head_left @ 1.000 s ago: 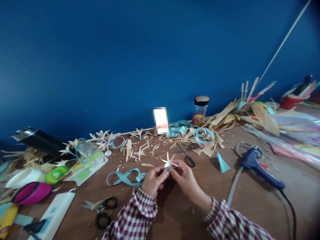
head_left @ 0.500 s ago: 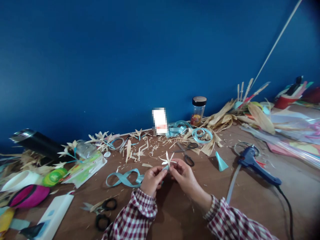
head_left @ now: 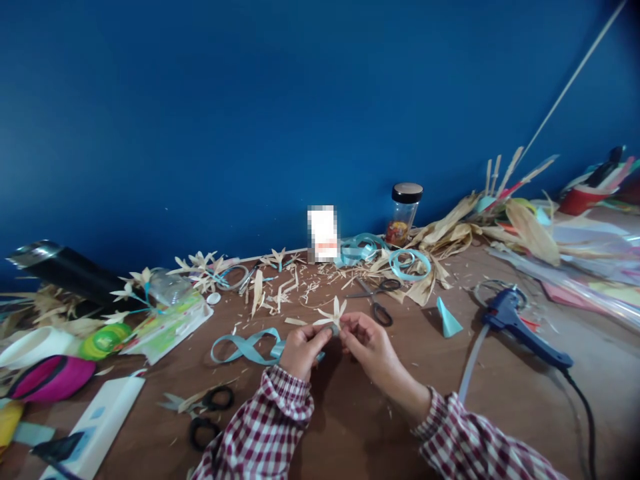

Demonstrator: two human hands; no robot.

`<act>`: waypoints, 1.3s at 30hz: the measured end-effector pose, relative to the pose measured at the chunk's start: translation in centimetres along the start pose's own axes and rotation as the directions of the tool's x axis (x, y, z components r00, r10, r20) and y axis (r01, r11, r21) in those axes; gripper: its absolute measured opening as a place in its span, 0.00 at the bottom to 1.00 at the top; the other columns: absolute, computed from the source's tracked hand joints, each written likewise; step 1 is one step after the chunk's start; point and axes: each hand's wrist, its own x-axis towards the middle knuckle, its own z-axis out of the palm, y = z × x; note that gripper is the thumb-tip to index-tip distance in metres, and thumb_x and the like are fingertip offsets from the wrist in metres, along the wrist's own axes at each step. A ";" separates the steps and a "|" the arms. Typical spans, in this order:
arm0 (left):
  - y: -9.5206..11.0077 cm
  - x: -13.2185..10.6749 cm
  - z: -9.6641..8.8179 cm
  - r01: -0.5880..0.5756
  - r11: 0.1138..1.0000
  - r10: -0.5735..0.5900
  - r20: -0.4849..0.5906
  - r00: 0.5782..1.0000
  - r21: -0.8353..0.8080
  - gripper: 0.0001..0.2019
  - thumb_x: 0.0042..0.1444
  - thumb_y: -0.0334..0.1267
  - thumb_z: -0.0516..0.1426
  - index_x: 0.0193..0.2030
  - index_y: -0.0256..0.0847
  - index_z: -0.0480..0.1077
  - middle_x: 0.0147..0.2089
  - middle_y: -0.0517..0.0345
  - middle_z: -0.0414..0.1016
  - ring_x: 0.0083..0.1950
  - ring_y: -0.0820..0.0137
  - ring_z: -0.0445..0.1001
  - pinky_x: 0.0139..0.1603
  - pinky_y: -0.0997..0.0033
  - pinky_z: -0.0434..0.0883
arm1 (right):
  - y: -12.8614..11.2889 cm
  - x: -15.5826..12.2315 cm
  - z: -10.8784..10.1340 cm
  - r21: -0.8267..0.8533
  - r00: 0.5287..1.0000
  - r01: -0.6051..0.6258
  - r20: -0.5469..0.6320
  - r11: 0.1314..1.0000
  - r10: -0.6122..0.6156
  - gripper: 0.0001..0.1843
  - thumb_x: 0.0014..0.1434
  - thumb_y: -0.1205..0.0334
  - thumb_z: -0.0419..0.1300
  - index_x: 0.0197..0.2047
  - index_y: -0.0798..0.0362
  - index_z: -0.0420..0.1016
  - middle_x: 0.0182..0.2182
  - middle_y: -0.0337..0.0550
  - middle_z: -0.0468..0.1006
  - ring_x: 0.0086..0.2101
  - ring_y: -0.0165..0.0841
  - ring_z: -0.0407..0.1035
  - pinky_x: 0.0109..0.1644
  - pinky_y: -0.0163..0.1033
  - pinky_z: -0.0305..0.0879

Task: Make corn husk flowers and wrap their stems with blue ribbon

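Note:
A small pale flower with narrow pointed petals, like dried husk, stands upright between my two hands. My left hand pinches its base, where a bit of light blue shows by the thumb. From the other side, my right hand has thumb and fingertips closed at the petals' lower edge. The stem is hidden by the fingers. Left of my left hand lies a loop of light blue ribbon. Beyond my right hand rest black-handled scissors.
A blue glue gun with its cord lies at right, near a folded light blue piece. A second pair of scissors and a white power strip are at left. Husk scraps, a lidded jar and finished-looking flowers line the wall.
The view has shifted slightly. The flower has turned a little in my fingers, and its petals now lean differently. Both hands keep their hold around its base.

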 end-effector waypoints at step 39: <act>-0.5 0.2 0.1 -0.048 0.999 0.048 0.015 0.999 -0.026 0.19 0.38 0.50 0.64 0.29 0.34 0.71 0.16 0.70 0.57 0.14 0.84 0.48 0.12 0.82 0.43 | 0.3 0.4 -0.6 -0.045 0.992 0.022 -0.127 0.999 -0.028 0.15 0.51 0.58 0.61 0.42 0.51 0.65 0.30 0.39 0.71 0.31 0.30 0.68 0.31 0.34 0.66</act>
